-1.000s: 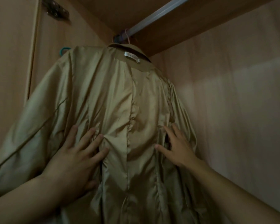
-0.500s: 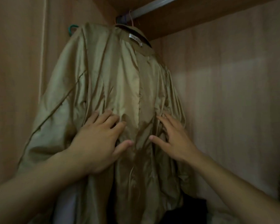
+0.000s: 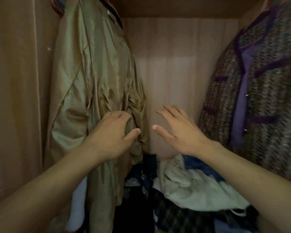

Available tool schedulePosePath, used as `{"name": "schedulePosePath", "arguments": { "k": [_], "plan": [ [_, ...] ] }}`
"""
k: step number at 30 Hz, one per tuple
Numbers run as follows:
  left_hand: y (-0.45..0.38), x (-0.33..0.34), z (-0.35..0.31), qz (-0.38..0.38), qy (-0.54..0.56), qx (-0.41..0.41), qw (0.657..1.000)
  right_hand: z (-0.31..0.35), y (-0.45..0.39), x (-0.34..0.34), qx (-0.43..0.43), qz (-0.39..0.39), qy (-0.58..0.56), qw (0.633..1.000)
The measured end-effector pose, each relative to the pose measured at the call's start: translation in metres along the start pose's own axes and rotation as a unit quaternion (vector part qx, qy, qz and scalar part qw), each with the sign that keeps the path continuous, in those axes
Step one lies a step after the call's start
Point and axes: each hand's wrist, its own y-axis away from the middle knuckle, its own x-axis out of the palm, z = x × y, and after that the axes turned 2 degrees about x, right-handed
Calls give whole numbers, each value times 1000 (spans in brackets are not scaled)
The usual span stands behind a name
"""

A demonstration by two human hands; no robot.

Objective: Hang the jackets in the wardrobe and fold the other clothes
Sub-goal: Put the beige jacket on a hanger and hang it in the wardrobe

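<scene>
Two jackets hang in the wardrobe (image 3: 175, 64): one glossy olive satin jacket (image 3: 94, 78) at left, creased and gathered; one coarse tweed jacket (image 3: 265, 91) with purple trim at right; one heap of loose clothes (image 3: 188, 187), dark and pale, on the floor between them; left hand (image 3: 112, 137) curled, gripping the satin jacket's front edge; right hand (image 3: 180, 130) released, fingers spread, touching nothing.

Both forearms are bare to the frame edge, and neither left hand (image 3: 110, 138) nor right hand (image 3: 181, 132) wears anything.
</scene>
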Motion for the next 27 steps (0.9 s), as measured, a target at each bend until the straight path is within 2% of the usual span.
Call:
{"name": "schedulePosePath", "arguments": {
  "k": [8,15,20,27],
  "plan": [
    [49,1,-74,-13,107,46,993,3,123,-77,64,41,110,991],
    [104,-4,-160,48,120,63,990,1,225,-136,85,70,99,989],
    [146,-26,-233,51,149,71,985,-1,309,-171,76,79,92,990],
    [200,-60,-326,97,75,115,986,-2,400,-227,128,85,46,987]
  ]
}}
